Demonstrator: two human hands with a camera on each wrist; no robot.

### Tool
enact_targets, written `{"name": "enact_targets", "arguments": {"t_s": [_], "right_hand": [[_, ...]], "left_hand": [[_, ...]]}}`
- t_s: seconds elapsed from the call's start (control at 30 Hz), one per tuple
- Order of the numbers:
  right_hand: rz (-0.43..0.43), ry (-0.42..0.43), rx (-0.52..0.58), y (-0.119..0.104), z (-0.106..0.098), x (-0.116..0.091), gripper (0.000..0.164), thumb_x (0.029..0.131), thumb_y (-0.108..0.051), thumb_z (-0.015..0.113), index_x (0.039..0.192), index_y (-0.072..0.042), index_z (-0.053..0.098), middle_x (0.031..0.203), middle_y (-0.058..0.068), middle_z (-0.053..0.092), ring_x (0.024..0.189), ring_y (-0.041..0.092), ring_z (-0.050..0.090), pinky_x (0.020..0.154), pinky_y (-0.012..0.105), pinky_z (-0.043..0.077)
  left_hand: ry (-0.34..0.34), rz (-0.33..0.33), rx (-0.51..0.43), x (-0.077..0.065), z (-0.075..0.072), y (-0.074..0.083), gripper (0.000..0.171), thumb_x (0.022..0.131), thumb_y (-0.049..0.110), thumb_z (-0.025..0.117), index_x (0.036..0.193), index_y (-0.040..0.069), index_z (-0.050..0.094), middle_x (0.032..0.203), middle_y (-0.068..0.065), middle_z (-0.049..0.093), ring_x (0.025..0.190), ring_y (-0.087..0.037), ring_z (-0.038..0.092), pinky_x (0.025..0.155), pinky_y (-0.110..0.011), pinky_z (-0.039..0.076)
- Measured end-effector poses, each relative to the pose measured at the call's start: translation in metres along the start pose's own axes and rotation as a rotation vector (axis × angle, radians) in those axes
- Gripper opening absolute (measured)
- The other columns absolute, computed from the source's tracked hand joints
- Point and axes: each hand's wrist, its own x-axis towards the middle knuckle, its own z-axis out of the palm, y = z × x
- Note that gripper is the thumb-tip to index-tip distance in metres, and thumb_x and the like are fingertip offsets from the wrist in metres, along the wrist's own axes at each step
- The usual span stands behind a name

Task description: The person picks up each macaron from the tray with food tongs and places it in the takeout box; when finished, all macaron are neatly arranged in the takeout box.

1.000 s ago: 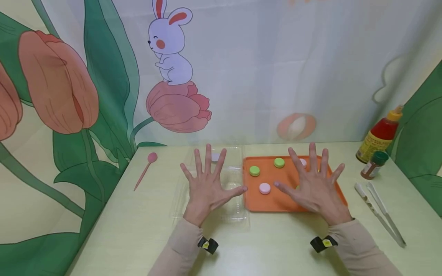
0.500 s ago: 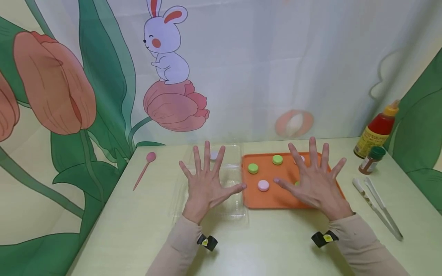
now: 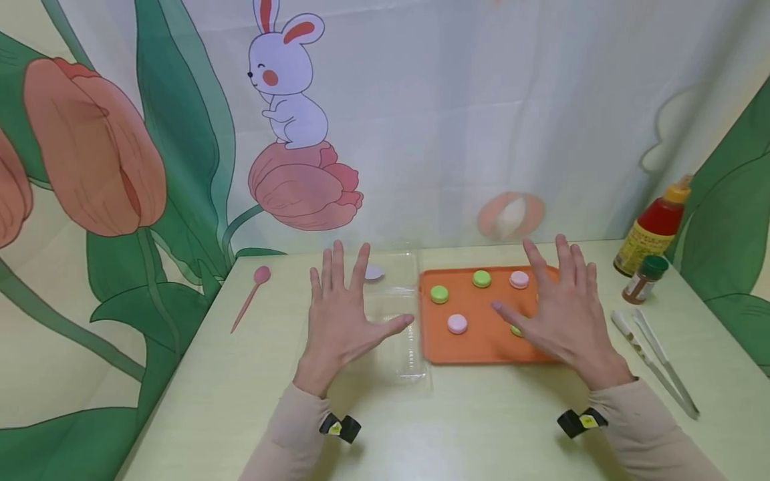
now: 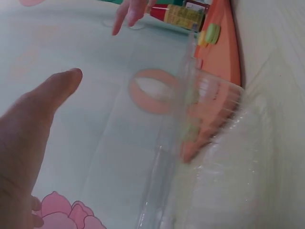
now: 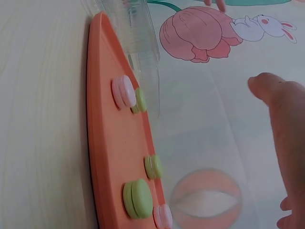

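Observation:
My left hand [image 3: 341, 321], fingers straight and thumb out to the side, is held over a clear plastic container [image 3: 412, 347] and holds nothing. A small whitish oval [image 3: 373, 272] shows by its fingertips at the container's far part. My right hand [image 3: 568, 321] is likewise spread and holds nothing, over the right part of an orange tray [image 3: 475, 351]. On the tray lie several macarons, among them a pink macaron [image 3: 457, 324], a green macaron [image 3: 439, 294] and another pink macaron [image 3: 519, 279]. The right hand partly covers a green macaron [image 5: 138, 198], which the right wrist view shows whole.
A pink spoon [image 3: 255, 290] lies at the table's left. To the right stand a red sauce bottle [image 3: 656, 227] with a yellow cap and a small green-capped jar [image 3: 646, 279]. Metal tongs [image 3: 662, 367] lie in front of them. A printed curtain [image 3: 421, 133] hangs behind the table.
Both hands have moved apart, the left one to the left and the right one to the right. Their fingers have drawn closer together, and more of the macarons beside the right hand shows.

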Motion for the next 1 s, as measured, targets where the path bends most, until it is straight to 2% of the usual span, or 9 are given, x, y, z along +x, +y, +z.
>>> {"name": "enact_targets", "arguments": {"t_s": [0.13,0.33,0.63,0.67,0.73,0.8,0.87,0.9,1.0], "right_hand": [[0.026,0.060,0.058,0.008,-0.006,0.000,0.115,0.089,-0.063,0.082,0.179,-0.022,0.025,0.180,0.026,0.021,0.159,0.056,0.028,0.122,0.082,0.028],[0.090,0.106,0.181,0.024,-0.019,-0.006,0.112,0.091,-0.054,0.086,0.179,-0.019,0.025,0.177,0.023,0.032,0.156,0.053,0.036,0.113,0.084,0.038],[0.188,0.143,0.290,0.055,-0.036,-0.026,0.105,0.097,-0.041,0.086,0.179,-0.017,0.024,0.174,0.025,0.037,0.152,0.052,0.040,0.112,0.083,0.038],[0.195,0.150,0.287,0.059,-0.038,-0.029,0.105,0.096,-0.040,0.086,0.178,-0.017,0.025,0.173,0.024,0.039,0.151,0.051,0.041,0.116,0.072,0.043],[0.212,0.158,0.272,0.066,-0.041,-0.034,0.103,0.097,-0.039,0.086,0.178,-0.016,0.026,0.169,0.025,0.042,0.142,0.050,0.048,0.107,0.055,0.050],[0.224,0.166,0.248,0.073,-0.043,-0.038,0.101,0.098,-0.038,0.086,0.177,-0.015,0.028,0.160,0.026,0.048,0.128,0.046,0.054,0.093,0.038,0.046],[0.245,0.169,0.247,0.080,-0.046,-0.042,0.100,0.098,-0.039,0.086,0.177,-0.015,0.030,0.152,0.026,0.051,0.121,0.044,0.053,0.092,0.038,0.042],[0.255,0.171,0.250,0.083,-0.046,-0.044,0.099,0.098,-0.038,0.085,0.176,-0.014,0.030,0.151,0.028,0.051,0.121,0.045,0.053,0.095,0.045,0.045],[0.292,0.171,0.275,0.092,-0.049,-0.051,0.099,0.099,-0.038,0.084,0.178,-0.017,0.028,0.161,0.025,0.049,0.137,0.048,0.050,0.118,0.058,0.039]], "left_hand": [[0.048,0.001,-0.094,-0.004,-0.011,-0.009,0.133,0.079,0.091,0.071,0.181,0.034,0.008,0.188,-0.012,0.007,0.173,-0.038,0.012,0.137,-0.062,0.015],[0.073,-0.038,-0.217,-0.018,-0.024,-0.026,0.129,0.079,0.080,0.081,0.180,0.035,0.015,0.186,-0.009,0.020,0.166,-0.041,0.033,0.114,-0.075,0.048],[0.071,-0.082,-0.464,-0.049,-0.021,-0.061,0.120,0.084,0.055,0.093,0.178,0.037,0.022,0.183,0.000,0.026,0.167,-0.031,0.030,0.125,-0.075,0.033],[0.074,-0.091,-0.478,-0.052,-0.018,-0.065,0.119,0.084,0.053,0.094,0.178,0.037,0.023,0.182,0.001,0.028,0.167,-0.031,0.031,0.126,-0.075,0.033],[0.078,-0.114,-0.498,-0.059,-0.014,-0.071,0.117,0.084,0.049,0.095,0.177,0.036,0.026,0.181,0.001,0.029,0.166,-0.031,0.032,0.126,-0.074,0.033],[0.085,-0.129,-0.511,-0.066,-0.010,-0.078,0.116,0.083,0.046,0.096,0.177,0.035,0.028,0.180,0.001,0.032,0.166,-0.031,0.033,0.126,-0.074,0.033],[0.083,-0.139,-0.524,-0.072,-0.007,-0.084,0.115,0.083,0.043,0.097,0.176,0.033,0.030,0.180,0.000,0.033,0.164,-0.032,0.035,0.125,-0.073,0.034],[0.081,-0.142,-0.533,-0.076,-0.005,-0.088,0.115,0.083,0.042,0.097,0.176,0.032,0.031,0.179,-0.001,0.034,0.163,-0.033,0.036,0.124,-0.073,0.035],[0.074,-0.139,-0.577,-0.088,0.001,-0.099,0.116,0.082,0.035,0.099,0.176,0.029,0.032,0.179,-0.003,0.034,0.162,-0.035,0.038,0.127,-0.065,0.037]]}}
